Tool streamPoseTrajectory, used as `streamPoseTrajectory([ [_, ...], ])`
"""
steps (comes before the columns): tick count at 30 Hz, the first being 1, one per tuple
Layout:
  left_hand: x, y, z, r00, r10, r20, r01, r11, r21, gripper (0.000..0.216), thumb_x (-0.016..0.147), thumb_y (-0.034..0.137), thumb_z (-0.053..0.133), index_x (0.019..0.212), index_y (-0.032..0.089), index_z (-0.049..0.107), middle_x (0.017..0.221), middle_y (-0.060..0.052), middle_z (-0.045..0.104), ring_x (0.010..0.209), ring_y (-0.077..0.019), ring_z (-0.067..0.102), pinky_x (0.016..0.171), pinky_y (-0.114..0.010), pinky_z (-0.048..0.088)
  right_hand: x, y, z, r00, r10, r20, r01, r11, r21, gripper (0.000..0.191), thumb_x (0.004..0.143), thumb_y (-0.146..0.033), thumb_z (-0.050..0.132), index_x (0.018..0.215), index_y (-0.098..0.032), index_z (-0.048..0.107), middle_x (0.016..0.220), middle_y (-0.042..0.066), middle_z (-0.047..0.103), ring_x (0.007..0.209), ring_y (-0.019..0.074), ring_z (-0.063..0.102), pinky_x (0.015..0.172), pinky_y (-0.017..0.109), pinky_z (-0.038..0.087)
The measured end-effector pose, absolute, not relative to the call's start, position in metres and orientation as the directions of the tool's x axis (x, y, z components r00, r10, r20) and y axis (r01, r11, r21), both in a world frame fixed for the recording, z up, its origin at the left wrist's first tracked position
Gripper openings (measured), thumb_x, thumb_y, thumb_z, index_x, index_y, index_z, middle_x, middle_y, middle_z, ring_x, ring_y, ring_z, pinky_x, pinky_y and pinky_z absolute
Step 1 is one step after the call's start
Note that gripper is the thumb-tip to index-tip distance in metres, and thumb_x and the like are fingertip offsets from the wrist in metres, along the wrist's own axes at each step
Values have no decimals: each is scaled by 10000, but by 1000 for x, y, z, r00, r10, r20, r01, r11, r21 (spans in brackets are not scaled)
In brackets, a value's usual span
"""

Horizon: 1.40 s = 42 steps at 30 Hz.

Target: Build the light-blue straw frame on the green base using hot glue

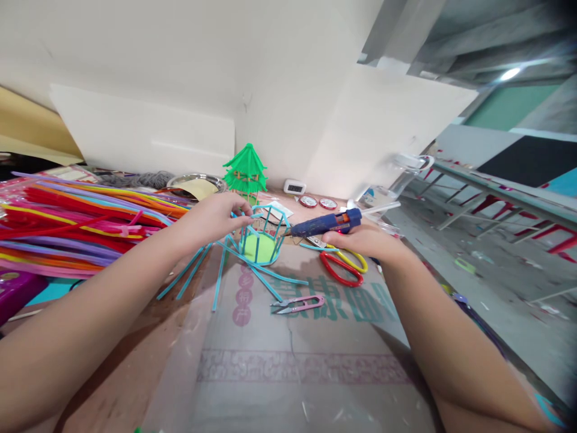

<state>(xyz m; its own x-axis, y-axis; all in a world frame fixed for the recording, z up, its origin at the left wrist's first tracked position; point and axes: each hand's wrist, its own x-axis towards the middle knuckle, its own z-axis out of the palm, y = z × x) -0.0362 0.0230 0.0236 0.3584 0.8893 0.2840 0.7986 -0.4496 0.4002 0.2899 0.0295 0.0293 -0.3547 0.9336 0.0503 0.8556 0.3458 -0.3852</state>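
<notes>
We see the left hand reaching in from the left, its fingertips pinched together on the top rim of the blue frame. This is a small open cage of thin blue sticks that stands on the cardboard sheet. A pale green pad sits inside the frame at its bottom.

The right hand is to the right of the frame, closed around the grip of a blue glue gun. The gun lies almost level, with its nozzle pointing left at the frame's right side. We cannot tell whether the tip touches a stick or stops just short.

Loose blue sticks fan out from the foot of the frame towards us and to the left. Just behind the frame stands a green paper tree. Well to the left of the frame lies a thick bundle of coloured pipe cleaners.

To the right of the frame, under the right hand, lie scissors with red and yellow handles. In front of the frame, nearer to us, small pink snips rest on the cardboard. Behind the frame and to its right, by the wall, are a small white clock and two round tins.
</notes>
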Motion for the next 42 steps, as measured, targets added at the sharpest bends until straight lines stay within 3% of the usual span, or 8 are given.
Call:
streamPoseTrajectory([
  [11, -36, 22, 25, 366, 887, 281, 792, -455, 407, 268, 821, 425, 541, 866, 206, 688, 907, -40, 719, 878, -217, 639, 758, -303, 440, 287, 29, 32, -220, 971, -89, 930, 182, -320, 443, 797, -653, 598, 895, -261, 779, 935, 44, 766, 1007, 310, 687, 952, 453, 530],
  [20, -36, 24, 24, 373, 883, 285, 793, -463, 396, 270, 825, 422, 534, 876, 203, 683, 917, -46, 714, 884, -219, 634, 751, -303, 433, 285, 29, 31, -248, 968, -32, 916, 224, -334, 445, 784, -650, 617, 947, -269, 779, 989, 41, 766, 1021, 314, 682, 924, 451, 541],
  [24, -37, 24, 23, 372, 881, 291, 795, -465, 389, 248, 830, 413, 539, 875, 212, 678, 938, -47, 714, 889, -219, 636, 742, -303, 436, 287, 31, 30, -219, 975, -50, 937, 195, -290, 417, 794, -634, 619, 898, -266, 786, 908, 53, 771, 955, 310, 698, 896, 455, 551],
  [34, -38, 25, 23, 384, 873, 299, 797, -477, 369, 261, 836, 414, 539, 882, 206, 690, 935, -46, 717, 901, -223, 639, 776, -311, 452, 289, 32, 30, -206, 976, -68, 944, 179, -278, 476, 786, -665, 603, 997, -274, 776, 1003, 53, 766, 996, 318, 692, 913, 457, 541],
  [38, -38, 24, 23, 376, 877, 298, 796, -470, 380, 266, 832, 418, 539, 876, 203, 689, 922, -46, 713, 892, -225, 639, 753, -308, 441, 289, 32, 30, -227, 972, -56, 930, 200, -308, 442, 774, -638, 628, 933, -255, 782, 933, 53, 768, 971, 309, 695, 901, 441, 550],
  [42, -38, 24, 23, 381, 875, 300, 790, -477, 386, 274, 832, 428, 532, 872, 204, 685, 923, -44, 716, 895, -225, 636, 759, -309, 431, 288, 31, 29, -358, 934, 3, 846, 326, -422, 369, 775, -595, 651, 898, -270, 774, 822, 15, 760, 922, 268, 698, 864, 378, 570],
])
